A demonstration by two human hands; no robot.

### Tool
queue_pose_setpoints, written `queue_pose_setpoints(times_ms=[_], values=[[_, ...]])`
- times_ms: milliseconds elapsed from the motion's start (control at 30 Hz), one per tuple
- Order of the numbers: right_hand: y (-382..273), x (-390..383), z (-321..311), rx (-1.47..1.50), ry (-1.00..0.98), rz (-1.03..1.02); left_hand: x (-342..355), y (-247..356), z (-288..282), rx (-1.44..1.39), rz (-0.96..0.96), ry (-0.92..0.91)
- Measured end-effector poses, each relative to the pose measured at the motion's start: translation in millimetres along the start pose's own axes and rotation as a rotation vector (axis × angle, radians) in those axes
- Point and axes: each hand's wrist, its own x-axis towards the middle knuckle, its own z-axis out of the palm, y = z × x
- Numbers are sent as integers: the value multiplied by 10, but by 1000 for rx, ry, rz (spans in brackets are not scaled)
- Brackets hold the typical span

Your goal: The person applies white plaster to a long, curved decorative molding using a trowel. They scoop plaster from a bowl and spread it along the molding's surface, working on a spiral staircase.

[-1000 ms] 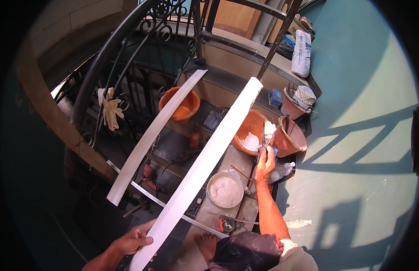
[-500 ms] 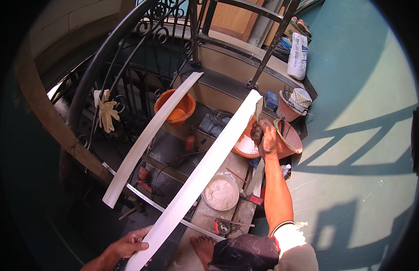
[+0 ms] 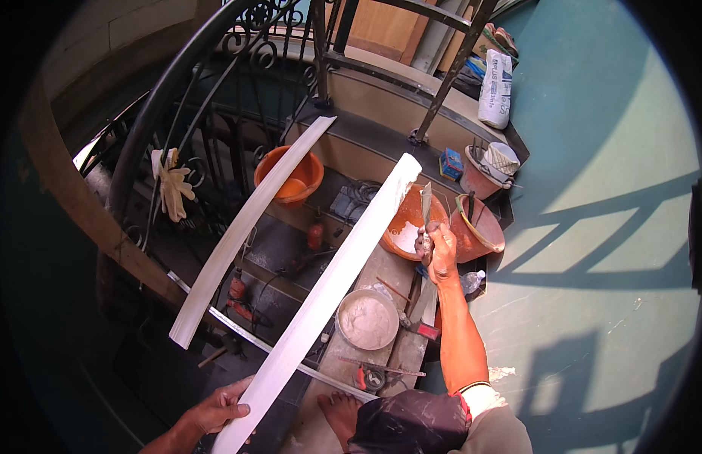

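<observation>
My left hand (image 3: 222, 412) is closed on the lower end of a long white strip (image 3: 313, 295), which slants up to the right and has white paste at its upper end (image 3: 408, 170). My right hand (image 3: 440, 250) grips a metal putty knife (image 3: 426, 198), its blade upright just right of that end, over an orange basin (image 3: 402, 236) with white material inside. Below the knife sits a round container (image 3: 366, 321) of pale paste on a plank (image 3: 336, 363).
Another strip (image 3: 245, 227) lies across the stairs near an orange bucket (image 3: 305, 174) and red drills (image 3: 239, 295). Iron railing (image 3: 169, 83) with hanging gloves (image 3: 173, 189) curves left. Buckets (image 3: 476, 234), a blue box (image 3: 451, 163) and a white sack (image 3: 494, 91) line the green wall (image 3: 593, 250).
The lump of paste seen on the knife a second ago is off the blade. The strip's upper end has moved left and down; my right hand rose toward it, then dropped slightly.
</observation>
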Motion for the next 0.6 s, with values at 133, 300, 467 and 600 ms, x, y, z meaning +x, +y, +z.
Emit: queue_pose_setpoints(times_ms=[133, 300, 467, 600], values=[[-68, 149, 115, -141, 37, -154, -5, 11, 47, -4, 7, -9], [-74, 214, 187, -425, 124, -434, 22, -9, 72, 35, 0, 30], [-148, 288, 209, -421, 184, -376, -58, -28, 41, 95, 18, 19], [-250, 301, 164, -366, 256, -287, -41, -14, 31, 119, 37, 28]])
